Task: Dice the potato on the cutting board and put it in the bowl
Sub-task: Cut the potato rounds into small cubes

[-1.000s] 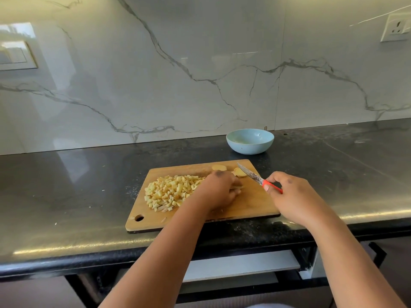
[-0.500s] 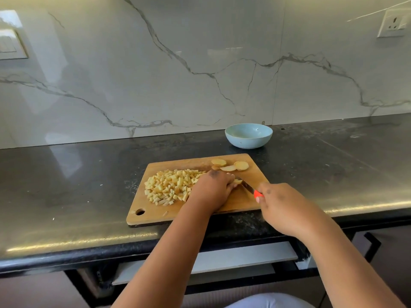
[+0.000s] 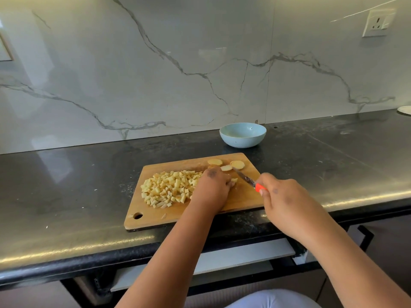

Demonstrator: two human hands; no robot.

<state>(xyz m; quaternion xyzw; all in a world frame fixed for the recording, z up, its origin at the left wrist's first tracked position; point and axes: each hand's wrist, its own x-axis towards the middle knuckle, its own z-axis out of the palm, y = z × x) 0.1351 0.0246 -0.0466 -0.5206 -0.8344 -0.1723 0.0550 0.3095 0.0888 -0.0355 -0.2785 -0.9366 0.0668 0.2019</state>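
Left hand (image 3: 212, 187) curls over a potato piece (image 3: 234, 180) on the cutting board (image 3: 242, 200); right hand (image 3: 283, 202) grips the knife (image 3: 245, 178). Diced pile (image 3: 171, 188) lies left of it, bowl (image 3: 242, 134) beyond. Advice: tuck fingertips, cut evenly.

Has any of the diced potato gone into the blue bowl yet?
No, the bowl looks bare inside, and the diced potato lies heaped on the cutting board.

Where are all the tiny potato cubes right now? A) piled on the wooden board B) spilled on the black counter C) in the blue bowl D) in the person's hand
A: the potato cubes lie heaped on the cutting board, while the blue bowl behind it looks empty.
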